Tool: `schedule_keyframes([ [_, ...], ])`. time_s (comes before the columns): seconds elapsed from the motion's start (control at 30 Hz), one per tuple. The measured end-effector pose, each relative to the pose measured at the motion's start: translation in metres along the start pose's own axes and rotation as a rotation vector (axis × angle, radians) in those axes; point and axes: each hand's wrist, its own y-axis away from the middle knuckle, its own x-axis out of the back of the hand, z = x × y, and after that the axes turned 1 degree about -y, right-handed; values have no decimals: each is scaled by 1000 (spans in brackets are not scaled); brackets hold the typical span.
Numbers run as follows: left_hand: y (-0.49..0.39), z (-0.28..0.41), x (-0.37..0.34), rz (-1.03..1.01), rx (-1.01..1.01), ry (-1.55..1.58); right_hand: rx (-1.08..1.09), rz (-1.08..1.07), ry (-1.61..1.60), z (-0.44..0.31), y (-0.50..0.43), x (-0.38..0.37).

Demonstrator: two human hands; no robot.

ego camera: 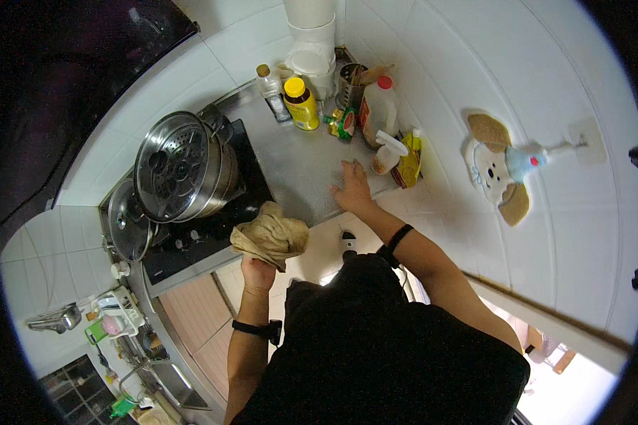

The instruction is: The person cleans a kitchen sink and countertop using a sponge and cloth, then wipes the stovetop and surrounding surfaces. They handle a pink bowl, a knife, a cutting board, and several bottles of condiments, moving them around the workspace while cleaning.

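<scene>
A crumpled tan cloth is in my left hand, held over the front edge of the black stove, and it hides most of my fingers. My right hand rests with fingers spread on the stainless steel countertop, holding nothing. Just beyond its fingertips stand a white spray bottle and a yellow pouch. Behind them is a large plastic jug with a red cap. A green package lies to the jug's left.
A lidded steel steamer pot sits on the black cooktop, beside a glass-lidded pan. Along the back stand a yellow-capped bottle, a clear bottle and a utensil holder. A dog-shaped hand towel hangs on the right wall. A sink lies lower left.
</scene>
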Motion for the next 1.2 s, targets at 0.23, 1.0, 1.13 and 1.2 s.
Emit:
schedule_keyframes([
  [0.23, -49, -25, 3, 86, 80, -149, -336, 374, -276, -26, -136, -26],
  [1.0, -256, -111, -103, -76, -338, -2098, -380, 131, -816, 72, 171, 34],
  [1.13, -284, -125, -155, -324, -349, -2150, -484, 185, -760, 87, 201, 44],
  [1.2, -278, -135, -165, -526, -417, -2178, -523, 179, -722, 90, 209, 48],
])
